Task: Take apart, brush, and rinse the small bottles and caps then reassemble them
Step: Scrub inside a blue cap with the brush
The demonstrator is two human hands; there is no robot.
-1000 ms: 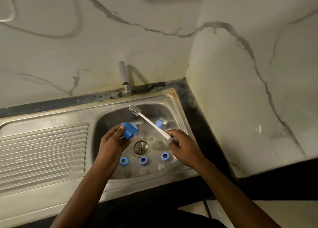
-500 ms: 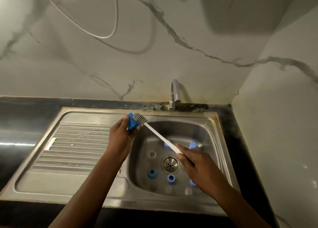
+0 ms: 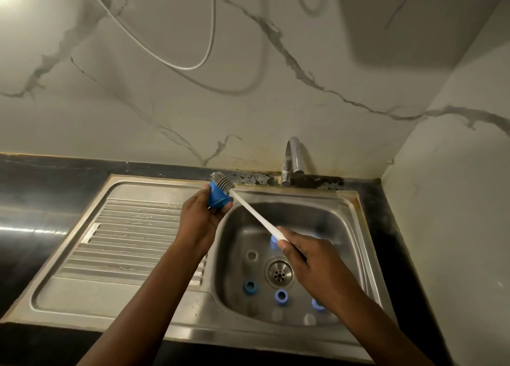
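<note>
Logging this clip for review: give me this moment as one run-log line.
phase: brushing | left hand: holds blue cap | right hand: holds brush, bristles at cap | sink: loose blue pieces

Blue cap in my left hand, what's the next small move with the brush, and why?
Probably twist the brush a little, working its bristles round the blue cap. The left hand grips the cap, the bristle head lies against its upper end, and the right hand holds the white handle. No water runs from the tap, so rinsing likely comes later.
</note>
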